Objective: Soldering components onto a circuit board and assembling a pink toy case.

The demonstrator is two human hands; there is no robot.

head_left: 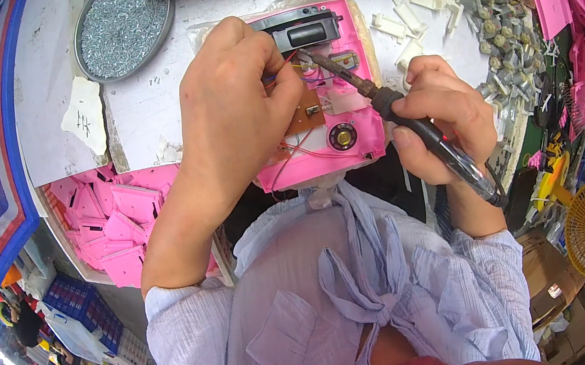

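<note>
Gripping a slim black-handled soldering iron in right hand. Pointing its metal tip among thin coloured wires inside an open pink plastic housing, set on a white worktable directly in front. Curling left hand closed over the housing's left side; cannot tell whether gripping a wire.

my blouse is pale lavender-blue, in thin crinkled cloth | its bow is knotted at my front, with looped, hanging ties | a soft ruffle of matching cloth lies in folds | my left sleeve and right sleeve end near the elbows | my left grip and right grip are bare
</note>
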